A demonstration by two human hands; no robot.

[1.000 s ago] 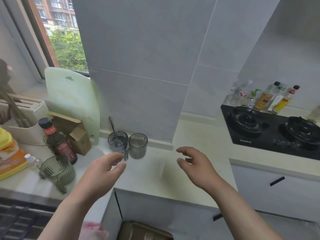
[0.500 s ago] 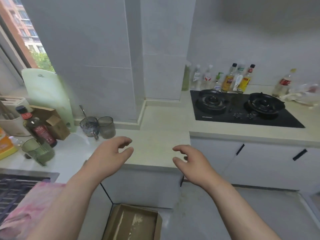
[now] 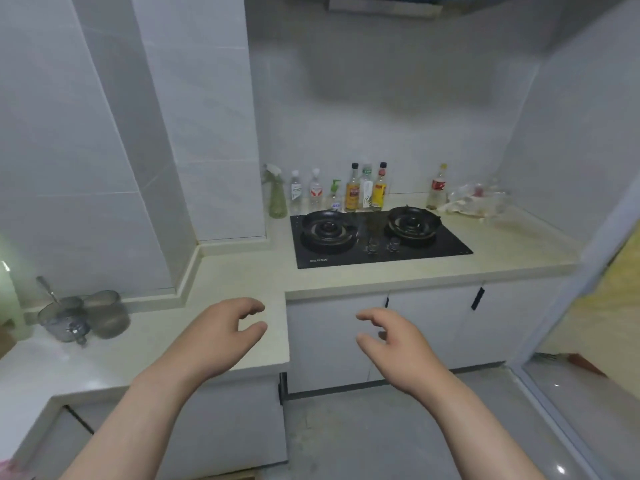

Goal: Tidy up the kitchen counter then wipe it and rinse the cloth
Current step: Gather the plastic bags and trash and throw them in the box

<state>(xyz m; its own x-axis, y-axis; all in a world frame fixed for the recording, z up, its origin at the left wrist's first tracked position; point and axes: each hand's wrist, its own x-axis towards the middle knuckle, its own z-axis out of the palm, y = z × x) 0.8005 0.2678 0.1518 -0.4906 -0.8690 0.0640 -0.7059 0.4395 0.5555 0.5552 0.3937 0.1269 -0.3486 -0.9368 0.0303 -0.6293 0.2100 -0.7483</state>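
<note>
Shifted right, left hand (image 3: 214, 336), right hand (image 3: 393, 344) half-curled, empty; two cups (image 3: 107, 315), maybe eight bottles (image 3: 353, 194).

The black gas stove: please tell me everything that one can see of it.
The black gas stove is a flat, glossy panel, glass by its look, set into the beige counter before a row of bottles. Two round burners with dark pan supports sit on it, left burner and right burner, with two small knobs between them near the front. No pot stands on it; no flame shows.
</note>
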